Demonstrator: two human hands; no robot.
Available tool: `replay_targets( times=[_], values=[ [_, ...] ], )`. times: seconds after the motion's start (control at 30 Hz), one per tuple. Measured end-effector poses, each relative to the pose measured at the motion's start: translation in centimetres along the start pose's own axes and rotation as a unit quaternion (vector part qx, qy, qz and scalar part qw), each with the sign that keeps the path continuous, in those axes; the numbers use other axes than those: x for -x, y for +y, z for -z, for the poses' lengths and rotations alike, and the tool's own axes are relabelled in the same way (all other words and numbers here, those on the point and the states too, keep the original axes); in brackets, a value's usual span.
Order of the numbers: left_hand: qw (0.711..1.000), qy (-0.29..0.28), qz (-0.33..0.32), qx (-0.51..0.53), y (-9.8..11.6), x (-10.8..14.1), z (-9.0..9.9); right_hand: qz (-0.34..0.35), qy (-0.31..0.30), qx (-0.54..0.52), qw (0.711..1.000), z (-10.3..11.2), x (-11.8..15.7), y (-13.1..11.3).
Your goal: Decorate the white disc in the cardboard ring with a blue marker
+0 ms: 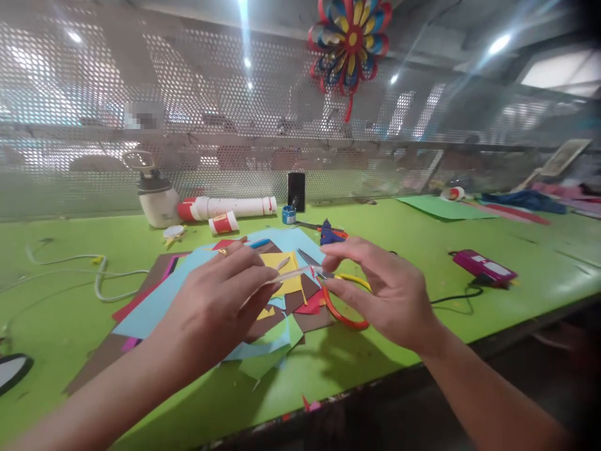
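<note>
My left hand (225,288) is closed, pinching a thin pale strip (295,274) between thumb and fingers. The strip points right, and its far end looks clear or whitish, with a small bit of red close by. At that end my right hand (380,288) curls its thumb and fingertips around the tip; the exact contact is blurred. Beneath my hands lie scissors (345,322) with red and yellow handles, blades pointing up and left. Under them spread coloured paper pieces, among them a yellow piece (293,285), a light blue sheet (159,307) and a green scrap (277,351).
A blue glue gun (330,233), a small blue jar (288,215) and a black phone-like slab (296,191) stand behind. At back left are a white bottle (159,203), a white tube (235,207) and a paper cup (223,222). A magenta box (486,268) with a cord lies right.
</note>
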State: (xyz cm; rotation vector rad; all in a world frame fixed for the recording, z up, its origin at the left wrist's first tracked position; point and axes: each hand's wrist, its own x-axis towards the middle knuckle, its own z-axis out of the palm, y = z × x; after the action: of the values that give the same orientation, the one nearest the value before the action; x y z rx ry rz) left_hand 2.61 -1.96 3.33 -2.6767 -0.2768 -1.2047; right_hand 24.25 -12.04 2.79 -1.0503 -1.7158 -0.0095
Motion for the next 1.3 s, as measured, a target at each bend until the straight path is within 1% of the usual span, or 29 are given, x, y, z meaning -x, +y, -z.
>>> replay_targets(
  times=[0.07,0.13,0.23,0.33,0.5,0.7,0.77,0.83,0.9,0.97,1.03,1.1,1.13,1.2,1.3],
  values=[
    [1.0,0.005,0.002,0.01,0.1,0.0,-0.1,0.049,-0.002,0.015,0.999,-0.4,-0.3,-0.3],
    [1.0,0.008,0.008,0.029,0.1,0.0,-0.1,0.071,-0.008,0.028,0.997,-0.4,-0.3,-0.2],
    [0.998,-0.003,0.023,0.066,0.1,-0.1,-0.2,0.073,-0.015,0.023,0.997,-0.2,-0.3,0.0],
    [0.995,-0.008,0.028,0.094,0.1,-0.1,-0.2,0.07,-0.008,0.01,0.997,-0.1,-0.2,0.2],
    [0.992,-0.02,0.029,0.121,0.3,0.2,-0.1,0.009,-0.009,-0.025,1.0,-0.1,0.0,0.3],
    [0.991,-0.015,0.039,0.126,0.0,0.8,-0.5,-0.064,-0.019,-0.074,0.995,-0.3,0.0,0.6],
    [0.986,-0.028,0.052,0.154,-0.1,0.7,-0.5,-0.087,-0.021,-0.087,0.992,-0.6,-0.1,0.6],
    [0.978,-0.053,0.079,0.188,-0.1,0.6,-0.5,-0.1,-0.015,-0.087,0.991,-0.9,-0.1,0.7],
    [0.964,-0.078,0.12,0.222,0.0,0.4,-0.5,-0.109,-0.003,-0.072,0.991,-1.0,0.0,0.7],
    [0.943,-0.102,0.177,0.263,0.0,0.2,-0.6,-0.119,0.006,-0.05,0.992,-0.8,0.2,0.9],
    [0.91,-0.128,0.238,0.314,0.0,0.1,-0.7,-0.133,0.01,-0.013,0.991,-0.3,0.7,1.4],
    [0.873,-0.156,0.287,0.361,-0.1,0.0,-0.8,-0.145,0.0,0.039,0.989,0.6,1.2,2.3],
    [0.856,-0.17,0.308,0.379,-0.2,-0.1,-0.8,-0.151,-0.016,0.068,0.986,1.1,1.6,2.8],
    [0.825,-0.198,0.344,0.403,-0.3,-0.2,-0.9,-0.163,-0.078,0.127,0.975,2.2,2.4,4.1],
    [0.792,-0.221,0.381,0.423,-0.4,-0.2,-1.0,-0.194,-0.2,0.213,0.936,3.4,3.7,5.8]
  ],
)
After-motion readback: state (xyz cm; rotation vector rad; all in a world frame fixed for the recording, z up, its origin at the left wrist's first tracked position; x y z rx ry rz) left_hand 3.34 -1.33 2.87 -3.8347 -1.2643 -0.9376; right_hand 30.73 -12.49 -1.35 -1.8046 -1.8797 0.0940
